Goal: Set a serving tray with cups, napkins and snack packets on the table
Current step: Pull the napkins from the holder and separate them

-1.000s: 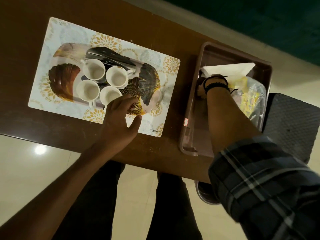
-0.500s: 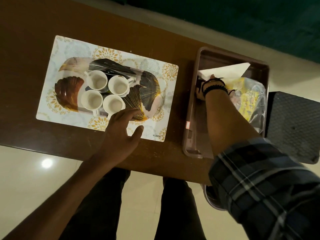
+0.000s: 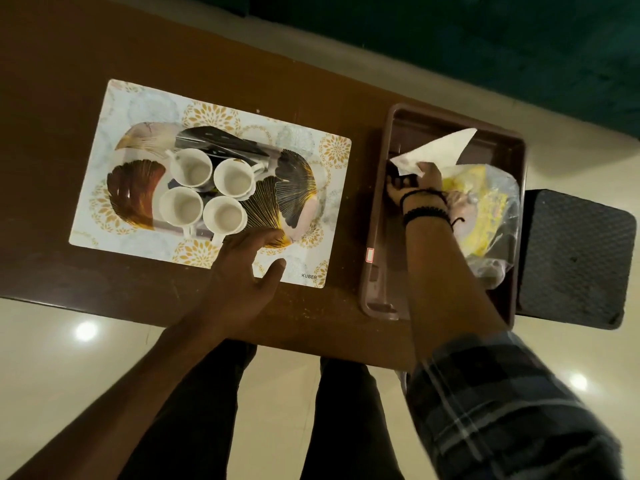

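Head view: right hand (image 3: 420, 181) fingers pinch napkin (image 3: 438, 150) in bin (image 3: 381, 209); left hand (image 3: 242, 268) open, steadying tray (image 3: 298, 188); thin napkin may tear.

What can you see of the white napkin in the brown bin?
The white napkin is thin, paper-like and folded to a triangular shape, its point angled toward the brown bin's far right corner. It sits raised inside the bin, its near corner pinched by the right hand, beside a clear bag of yellow snack packets.
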`<state>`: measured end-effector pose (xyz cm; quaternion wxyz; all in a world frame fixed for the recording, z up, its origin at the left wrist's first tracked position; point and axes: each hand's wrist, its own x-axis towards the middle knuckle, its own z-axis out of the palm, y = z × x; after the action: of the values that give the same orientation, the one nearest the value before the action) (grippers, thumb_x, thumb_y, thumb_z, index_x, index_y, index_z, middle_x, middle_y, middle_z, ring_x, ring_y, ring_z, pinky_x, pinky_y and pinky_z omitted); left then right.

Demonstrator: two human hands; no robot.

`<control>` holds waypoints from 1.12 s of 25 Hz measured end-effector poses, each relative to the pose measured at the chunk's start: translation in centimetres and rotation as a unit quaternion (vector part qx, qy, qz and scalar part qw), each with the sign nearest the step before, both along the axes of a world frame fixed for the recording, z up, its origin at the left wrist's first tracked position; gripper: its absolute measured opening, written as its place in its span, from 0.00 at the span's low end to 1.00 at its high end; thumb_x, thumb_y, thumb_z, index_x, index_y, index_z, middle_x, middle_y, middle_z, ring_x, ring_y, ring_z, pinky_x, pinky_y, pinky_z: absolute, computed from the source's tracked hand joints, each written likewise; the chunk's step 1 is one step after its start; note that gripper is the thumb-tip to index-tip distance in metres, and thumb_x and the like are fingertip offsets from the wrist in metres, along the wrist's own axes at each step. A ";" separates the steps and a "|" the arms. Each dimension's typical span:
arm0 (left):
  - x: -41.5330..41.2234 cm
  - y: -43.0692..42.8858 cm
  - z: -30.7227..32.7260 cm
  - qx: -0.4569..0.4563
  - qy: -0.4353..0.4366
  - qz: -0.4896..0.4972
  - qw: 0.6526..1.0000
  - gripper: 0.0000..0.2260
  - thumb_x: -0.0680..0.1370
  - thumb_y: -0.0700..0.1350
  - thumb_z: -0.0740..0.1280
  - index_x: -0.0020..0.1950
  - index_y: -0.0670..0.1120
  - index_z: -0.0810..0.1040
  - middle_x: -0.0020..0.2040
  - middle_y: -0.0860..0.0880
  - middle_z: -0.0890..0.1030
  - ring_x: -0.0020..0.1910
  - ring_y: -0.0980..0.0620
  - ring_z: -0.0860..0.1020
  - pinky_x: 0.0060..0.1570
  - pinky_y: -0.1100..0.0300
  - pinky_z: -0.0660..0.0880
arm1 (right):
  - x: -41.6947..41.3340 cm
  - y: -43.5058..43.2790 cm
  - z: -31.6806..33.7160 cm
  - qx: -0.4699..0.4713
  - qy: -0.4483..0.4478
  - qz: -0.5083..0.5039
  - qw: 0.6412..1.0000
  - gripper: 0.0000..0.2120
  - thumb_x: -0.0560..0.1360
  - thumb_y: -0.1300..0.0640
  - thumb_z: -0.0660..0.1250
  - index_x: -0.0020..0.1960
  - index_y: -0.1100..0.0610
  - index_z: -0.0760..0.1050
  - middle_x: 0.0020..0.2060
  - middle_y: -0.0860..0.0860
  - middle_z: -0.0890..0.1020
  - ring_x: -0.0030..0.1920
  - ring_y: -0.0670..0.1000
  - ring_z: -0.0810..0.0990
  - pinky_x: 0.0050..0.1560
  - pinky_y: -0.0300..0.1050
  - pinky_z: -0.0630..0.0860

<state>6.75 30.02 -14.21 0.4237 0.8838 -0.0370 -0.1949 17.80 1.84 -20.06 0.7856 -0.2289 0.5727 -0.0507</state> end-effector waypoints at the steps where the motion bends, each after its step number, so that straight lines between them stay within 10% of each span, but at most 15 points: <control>1: 0.3 0.0 0.2 -0.005 0.003 0.002 1.000 0.18 0.74 0.41 0.70 0.64 0.48 0.74 0.61 0.51 0.78 0.62 0.52 0.72 0.60 0.62 0.66 | -0.6 0.2 0.4 0.004 -0.023 -0.040 0.999 0.09 0.79 0.61 0.57 0.44 0.63 0.73 0.43 0.56 0.76 0.43 0.56 0.76 0.62 0.49 0.73; 7: 2.2 0.2 3.6 -0.097 0.107 0.049 0.988 0.16 0.76 0.44 0.69 0.63 0.47 0.74 0.60 0.51 0.79 0.59 0.54 0.77 0.55 0.64 0.72 | -6.2 4.3 6.9 -0.011 -0.048 0.046 0.998 0.04 0.78 0.61 0.61 0.47 0.60 0.73 0.40 0.54 0.79 0.37 0.48 0.80 0.27 0.35 0.77; 14: 2.9 1.3 15.3 -0.257 0.278 0.169 0.910 0.18 0.77 0.61 0.61 0.54 0.49 0.80 0.52 0.50 0.84 0.55 0.51 0.80 0.57 0.52 0.76 | -13.6 13.2 20.9 0.033 -0.119 0.254 0.959 0.17 0.77 0.64 0.63 0.65 0.57 0.71 0.58 0.53 0.80 0.61 0.54 0.78 0.52 0.48 0.81; 20: 2.4 3.4 21.0 -0.461 0.370 0.155 0.791 0.26 0.70 0.64 0.67 0.63 0.51 0.76 0.58 0.49 0.83 0.59 0.49 0.80 0.52 0.54 0.79 | -15.3 16.7 27.3 -0.048 -0.207 0.394 0.894 0.27 0.69 0.66 0.70 0.67 0.60 0.71 0.62 0.57 0.79 0.61 0.59 0.79 0.60 0.57 0.78; 24: 2.1 3.3 23.1 -0.461 0.309 0.194 0.809 0.07 0.72 0.52 0.70 0.48 0.54 0.83 0.50 0.52 0.86 0.49 0.53 0.84 0.41 0.59 0.81 | -15.0 18.1 29.2 -0.109 -0.210 0.445 0.864 0.23 0.72 0.52 0.72 0.66 0.49 0.73 0.60 0.51 0.82 0.60 0.57 0.81 0.54 0.57 0.80; 28: 1.6 2.2 24.9 -0.444 0.232 0.222 0.836 0.19 0.63 0.57 0.73 0.52 0.55 0.80 0.51 0.54 0.85 0.52 0.51 0.83 0.50 0.56 0.80 | -13.9 17.9 30.7 -0.192 -0.277 0.400 0.852 0.25 0.73 0.43 0.69 0.68 0.47 0.71 0.65 0.49 0.78 0.65 0.54 0.78 0.63 0.59 0.74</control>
<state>8.38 32.25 10.74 0.7989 0.5139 0.1769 -0.2574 3.91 19.71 10.65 0.8046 -0.5609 0.1686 0.0981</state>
